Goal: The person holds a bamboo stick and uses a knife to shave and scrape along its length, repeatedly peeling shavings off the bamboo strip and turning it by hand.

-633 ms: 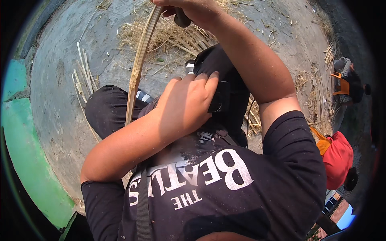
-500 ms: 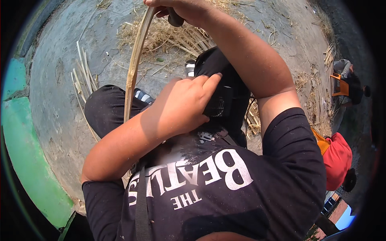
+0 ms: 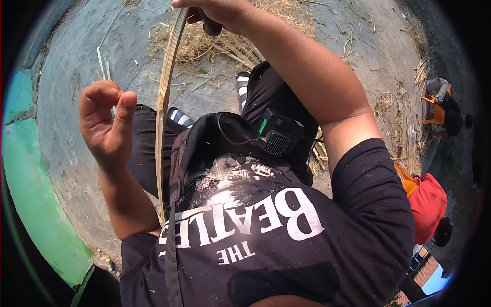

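Right hand (image 3: 217,11) closed on far end of pale strip (image 3: 162,102); strip's long axis runs from there back to my black shirt (image 3: 286,250). Left hand (image 3: 106,123) curled, just left of mid-strip, apart; can't tell whether I'm pinching anything.

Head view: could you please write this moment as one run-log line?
left hand: loosely curled, beside wooden strip | right hand: grips strip and dark rounded object | rest: dry straw on grey ground
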`<control>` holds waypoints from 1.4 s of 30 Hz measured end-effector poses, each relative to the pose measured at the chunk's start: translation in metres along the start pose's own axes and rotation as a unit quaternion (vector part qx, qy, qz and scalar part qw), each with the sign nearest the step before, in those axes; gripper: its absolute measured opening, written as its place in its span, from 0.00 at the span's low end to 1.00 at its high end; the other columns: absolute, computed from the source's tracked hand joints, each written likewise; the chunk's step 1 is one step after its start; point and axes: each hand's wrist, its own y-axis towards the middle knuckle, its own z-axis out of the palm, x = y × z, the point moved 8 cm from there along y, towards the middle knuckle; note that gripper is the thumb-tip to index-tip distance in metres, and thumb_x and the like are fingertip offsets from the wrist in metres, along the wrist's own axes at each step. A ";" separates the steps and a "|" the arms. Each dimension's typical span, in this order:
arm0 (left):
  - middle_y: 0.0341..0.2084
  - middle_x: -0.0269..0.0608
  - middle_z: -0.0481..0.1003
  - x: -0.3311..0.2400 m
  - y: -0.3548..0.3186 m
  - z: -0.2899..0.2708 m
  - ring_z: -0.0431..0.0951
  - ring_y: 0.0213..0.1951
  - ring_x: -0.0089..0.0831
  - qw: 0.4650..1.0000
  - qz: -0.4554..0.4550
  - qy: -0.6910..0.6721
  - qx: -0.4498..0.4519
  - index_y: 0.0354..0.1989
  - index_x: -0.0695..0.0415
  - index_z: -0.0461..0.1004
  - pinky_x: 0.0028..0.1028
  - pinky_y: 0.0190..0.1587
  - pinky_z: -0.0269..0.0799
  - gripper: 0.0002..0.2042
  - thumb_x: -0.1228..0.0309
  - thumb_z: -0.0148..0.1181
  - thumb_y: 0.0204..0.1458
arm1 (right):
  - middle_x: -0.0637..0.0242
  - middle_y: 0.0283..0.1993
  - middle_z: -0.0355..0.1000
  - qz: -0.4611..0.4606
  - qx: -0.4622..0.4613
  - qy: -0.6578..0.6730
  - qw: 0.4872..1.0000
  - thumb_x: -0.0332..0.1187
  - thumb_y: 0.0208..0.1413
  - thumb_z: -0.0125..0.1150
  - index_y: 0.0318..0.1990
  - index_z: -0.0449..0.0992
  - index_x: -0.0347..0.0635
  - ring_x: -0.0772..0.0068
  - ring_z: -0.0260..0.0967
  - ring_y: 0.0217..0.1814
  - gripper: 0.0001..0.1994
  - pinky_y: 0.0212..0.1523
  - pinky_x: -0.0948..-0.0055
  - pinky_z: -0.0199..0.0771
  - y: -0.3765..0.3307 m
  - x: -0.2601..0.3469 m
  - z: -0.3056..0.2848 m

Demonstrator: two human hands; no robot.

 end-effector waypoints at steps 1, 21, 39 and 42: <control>0.40 0.34 0.75 0.009 0.002 -0.012 0.73 0.39 0.24 0.995 -0.002 0.081 -0.059 0.51 0.57 0.72 0.24 0.44 0.69 0.25 0.62 0.78 0.50 | 0.62 0.37 0.77 -0.010 -0.003 0.004 1.000 0.35 0.55 0.69 0.46 0.80 0.34 0.72 0.74 0.35 0.15 0.37 0.71 0.77 0.000 0.002 -0.001; 0.41 0.41 0.77 -0.020 -0.079 0.003 0.78 0.37 0.24 0.976 -0.134 0.144 0.094 0.43 0.64 0.76 0.23 0.36 0.74 0.12 0.84 0.59 0.50 | 0.64 0.32 0.74 -0.055 -0.084 0.079 0.992 0.40 0.53 0.68 0.45 0.80 0.34 0.69 0.72 0.33 0.18 0.37 0.69 0.71 -0.021 -0.002 -0.015; 0.55 0.44 0.75 -0.050 -0.034 0.234 0.76 0.57 0.39 0.778 0.160 0.301 0.527 0.66 0.59 0.65 0.37 0.59 0.68 0.41 0.69 0.75 0.39 | 0.59 0.36 0.77 -0.002 -0.035 -0.011 0.999 0.36 0.53 0.68 0.46 0.81 0.33 0.68 0.75 0.35 0.17 0.36 0.67 0.79 0.020 -0.052 -0.030; 0.56 0.42 0.75 -0.049 -0.026 0.228 0.76 0.57 0.36 0.776 0.165 0.329 0.513 0.67 0.58 0.65 0.36 0.58 0.68 0.40 0.72 0.72 0.39 | 0.59 0.35 0.78 0.002 -0.029 -0.029 0.999 0.36 0.53 0.68 0.45 0.81 0.34 0.68 0.76 0.33 0.16 0.35 0.68 0.79 0.018 -0.048 -0.030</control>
